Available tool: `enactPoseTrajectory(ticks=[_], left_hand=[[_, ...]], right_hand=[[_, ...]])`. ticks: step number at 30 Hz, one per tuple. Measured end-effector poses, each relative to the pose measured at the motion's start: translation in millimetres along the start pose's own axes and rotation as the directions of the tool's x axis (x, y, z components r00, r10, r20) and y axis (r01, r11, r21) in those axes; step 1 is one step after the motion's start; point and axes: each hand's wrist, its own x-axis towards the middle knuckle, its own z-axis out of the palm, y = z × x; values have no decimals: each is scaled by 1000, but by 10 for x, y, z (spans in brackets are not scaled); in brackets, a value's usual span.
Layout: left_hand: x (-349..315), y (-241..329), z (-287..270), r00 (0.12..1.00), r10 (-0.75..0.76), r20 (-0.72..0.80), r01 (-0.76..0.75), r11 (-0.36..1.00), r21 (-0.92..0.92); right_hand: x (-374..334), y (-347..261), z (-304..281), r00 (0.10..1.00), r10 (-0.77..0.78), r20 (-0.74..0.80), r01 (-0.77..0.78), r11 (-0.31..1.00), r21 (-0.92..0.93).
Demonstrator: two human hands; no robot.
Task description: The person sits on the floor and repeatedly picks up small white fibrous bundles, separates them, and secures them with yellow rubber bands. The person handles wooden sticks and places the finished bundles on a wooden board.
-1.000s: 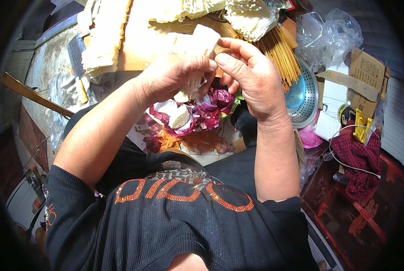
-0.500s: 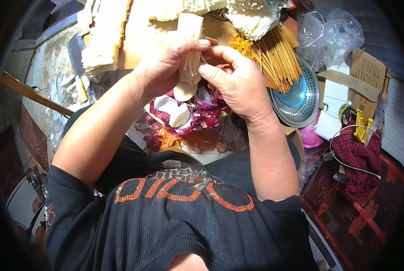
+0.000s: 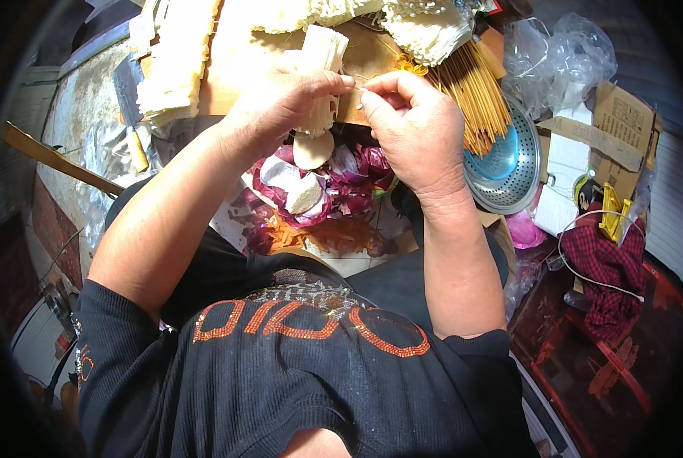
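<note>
My left hand (image 3: pixel 277 103) is closed round a pale bundle of thin strands that looks like enoki mushrooms (image 3: pixel 325 49). The bundle stands nearly upright, its lower end showing beneath the fingers. Just right of it, my right hand (image 3: pixel 422 130) has thumb and forefinger pinched together; a thin strand seems to run between the two hands, too fine to name. Beyond that hand lie yellow rubber bands (image 3: pixel 409 64) and a heap of bamboo skewers (image 3: pixel 475 99). Below the hands are purple onion skins (image 3: pixel 368 172) and a pale oval piece (image 3: pixel 313 151).
A wooden board (image 3: pixel 231 65) carries stacked pale sheets (image 3: pixel 177 65) and more white bundles (image 3: pixel 433 34). To its left lies a cleaver (image 3: pixel 128 95). On the right are a metal colander (image 3: pixel 521 187), clear plastic bags (image 3: pixel 563 53) and a cardboard box (image 3: pixel 620 126).
My right hand has drawn slightly up and right, away from the bundle, still pinched. My left hand keeps its hold; the bundle has tilted slightly right.
</note>
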Motion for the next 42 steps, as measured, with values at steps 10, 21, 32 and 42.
enactPoseTrajectory(ticks=[10, 21, 32, 42], left_hand=[[-52, 75, -60, 911, -233, 341, 369, 829, -420], [8, -20, -85, 933, 21, 359, 214, 772, -599], [-7, 53, -54, 971, 104, 215, -20, 933, -359], [-103, -25, -4, 929, -53, 367, 52, 999, 12]], right_hand=[[-52, -50, 85, 939, -329, -99, 331, 944, 1], [-69, -30, 114, 911, -409, -61, 409, 912, -9], [-49, -102, 15, 983, -181, 40, 178, 982, 57], [18, 50, 11, 993, 23, 119, -71, 906, 418]])
